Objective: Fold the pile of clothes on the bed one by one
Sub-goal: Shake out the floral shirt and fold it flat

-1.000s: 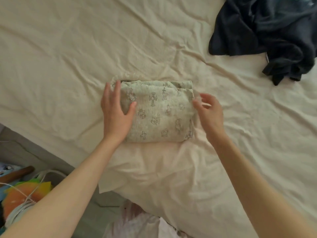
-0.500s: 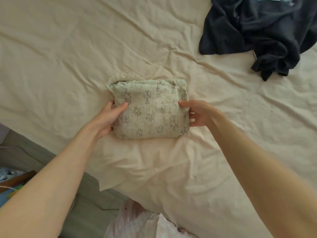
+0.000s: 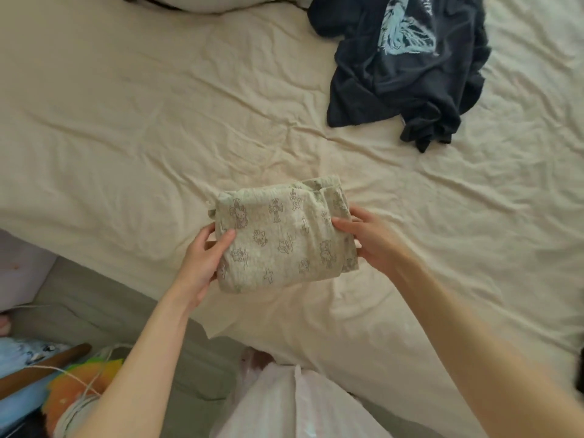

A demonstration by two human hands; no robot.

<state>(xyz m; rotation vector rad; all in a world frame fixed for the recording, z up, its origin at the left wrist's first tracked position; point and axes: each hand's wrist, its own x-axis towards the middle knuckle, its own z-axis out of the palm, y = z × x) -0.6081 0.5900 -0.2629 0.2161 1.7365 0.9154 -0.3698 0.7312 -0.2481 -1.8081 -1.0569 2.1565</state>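
Note:
A folded pale green garment printed with small cats and crosses is lifted a little above the cream bed sheet. My left hand grips its left edge, thumb on top and fingers underneath. My right hand grips its right edge the same way. A crumpled dark navy T-shirt with a light blue print lies unfolded at the far right of the bed.
The bed's near edge runs diagonally at the lower left, with grey floor below it. A wooden stick, cords and an orange-green object lie on the floor at bottom left. A pillow sits at the top edge.
Both hands slid from the top of the folded garment to its side edges, took hold and lifted it off the sheet. The camera view has shifted, showing more of the bed.

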